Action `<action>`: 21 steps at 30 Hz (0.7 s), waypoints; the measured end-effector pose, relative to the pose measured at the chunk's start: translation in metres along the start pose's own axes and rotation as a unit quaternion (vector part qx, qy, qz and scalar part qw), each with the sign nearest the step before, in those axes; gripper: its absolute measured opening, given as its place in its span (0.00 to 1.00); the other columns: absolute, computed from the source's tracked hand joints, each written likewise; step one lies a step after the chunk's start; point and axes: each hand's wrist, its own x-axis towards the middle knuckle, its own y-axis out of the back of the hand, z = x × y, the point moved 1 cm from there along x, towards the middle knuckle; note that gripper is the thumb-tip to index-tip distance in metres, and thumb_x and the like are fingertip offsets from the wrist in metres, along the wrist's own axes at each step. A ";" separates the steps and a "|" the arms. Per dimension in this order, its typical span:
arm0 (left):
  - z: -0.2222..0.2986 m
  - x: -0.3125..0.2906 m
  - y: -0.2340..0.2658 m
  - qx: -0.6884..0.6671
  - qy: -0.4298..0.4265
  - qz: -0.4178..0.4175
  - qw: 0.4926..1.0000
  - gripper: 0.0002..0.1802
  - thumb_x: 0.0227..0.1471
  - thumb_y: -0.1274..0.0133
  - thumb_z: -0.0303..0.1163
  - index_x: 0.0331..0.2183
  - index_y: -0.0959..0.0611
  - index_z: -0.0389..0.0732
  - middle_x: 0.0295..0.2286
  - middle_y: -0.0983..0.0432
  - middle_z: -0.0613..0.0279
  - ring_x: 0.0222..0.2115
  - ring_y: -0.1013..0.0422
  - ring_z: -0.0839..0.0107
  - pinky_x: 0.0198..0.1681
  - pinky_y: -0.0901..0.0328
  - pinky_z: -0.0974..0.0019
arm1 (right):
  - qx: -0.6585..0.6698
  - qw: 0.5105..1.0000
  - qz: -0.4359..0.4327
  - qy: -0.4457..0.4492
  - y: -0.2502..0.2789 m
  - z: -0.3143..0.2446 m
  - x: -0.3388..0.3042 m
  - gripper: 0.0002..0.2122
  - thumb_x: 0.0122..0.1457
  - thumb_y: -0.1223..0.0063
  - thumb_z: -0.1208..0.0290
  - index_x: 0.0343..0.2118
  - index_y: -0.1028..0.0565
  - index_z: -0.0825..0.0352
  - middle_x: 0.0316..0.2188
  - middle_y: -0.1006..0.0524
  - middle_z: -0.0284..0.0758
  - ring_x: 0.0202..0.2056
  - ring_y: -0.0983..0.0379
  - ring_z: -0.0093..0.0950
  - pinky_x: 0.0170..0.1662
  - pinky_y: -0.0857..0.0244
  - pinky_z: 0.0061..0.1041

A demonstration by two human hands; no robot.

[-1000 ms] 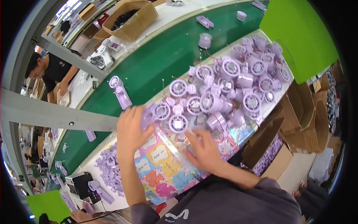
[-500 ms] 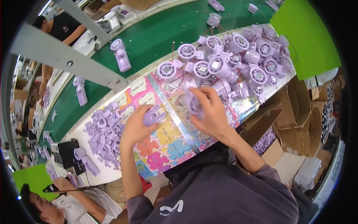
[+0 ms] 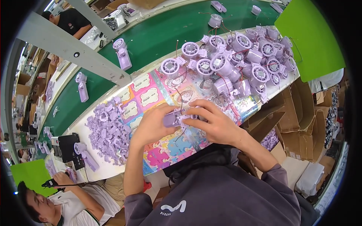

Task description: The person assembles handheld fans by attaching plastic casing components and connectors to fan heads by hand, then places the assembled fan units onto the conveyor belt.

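Observation:
My left hand (image 3: pixel 154 126) is closed round a lilac plastic shell (image 3: pixel 171 119), whose rounded end shows between thumb and fingers. My right hand (image 3: pixel 217 124) has its fingers bent over a lilac fan housing (image 3: pixel 184 119) with thin wires, mostly hidden by those fingers. The two parts meet between my hands, above a colourful printed mat (image 3: pixel 177 147); whether they are joined I cannot tell. Beyond my right hand lies a big heap of round lilac fan housings (image 3: pixel 222 64) with red and dark wires. To the left of my left hand is a pile of small lilac plastic parts (image 3: pixel 107 132).
A green conveyor belt (image 3: pixel 151 45) curves behind the worktable, carrying a lilac handheld fan body (image 3: pixel 122 56). A grey metal post (image 3: pixel 75 52) slants across the left. Cardboard boxes (image 3: pixel 298 128) stand at the right. A co-worker (image 3: pixel 71 203) sits at the lower left.
My right hand has moved left and down with a fan housing from beside the heap. My left hand has shifted right with the shell, bringing both parts together.

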 end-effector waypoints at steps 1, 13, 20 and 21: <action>0.003 0.000 -0.001 0.006 0.002 -0.008 1.000 0.32 0.37 0.30 0.35 0.47 0.18 0.35 0.38 0.21 0.49 0.41 0.24 0.50 0.46 0.31 0.56 | -0.008 1.000 -0.008 0.007 0.002 0.000 0.000 0.22 0.42 0.42 0.85 0.44 0.22 0.64 0.49 0.28 0.36 0.56 0.33 0.42 0.55 0.32 0.40; 0.020 -0.001 -0.016 -0.030 -0.011 0.043 0.999 0.23 0.45 0.34 0.34 0.44 0.15 0.36 0.36 0.18 0.48 0.38 0.22 0.49 0.41 0.30 0.55 | -0.058 0.998 -0.004 -0.002 0.005 -0.004 -0.004 0.14 0.45 0.42 0.79 0.39 0.22 0.66 0.46 0.28 0.37 0.54 0.32 0.40 0.54 0.32 0.38; 0.008 0.004 -0.031 -0.103 -0.008 0.122 0.987 0.21 0.45 0.34 0.33 0.43 0.14 0.36 0.38 0.17 0.48 0.36 0.20 0.51 0.41 0.28 0.58 | -0.079 0.996 0.034 -0.012 0.009 -0.006 0.000 0.20 0.40 0.43 0.84 0.41 0.21 0.64 0.48 0.28 0.38 0.54 0.32 0.42 0.54 0.32 0.40; 0.008 0.004 -0.031 -0.139 0.006 0.115 0.984 0.22 0.45 0.33 0.32 0.44 0.14 0.36 0.38 0.16 0.49 0.37 0.19 0.56 0.42 0.28 0.60 | -0.072 0.997 0.024 -0.007 0.013 -0.005 0.003 0.20 0.41 0.44 0.84 0.41 0.21 0.64 0.47 0.27 0.38 0.54 0.32 0.42 0.54 0.32 0.41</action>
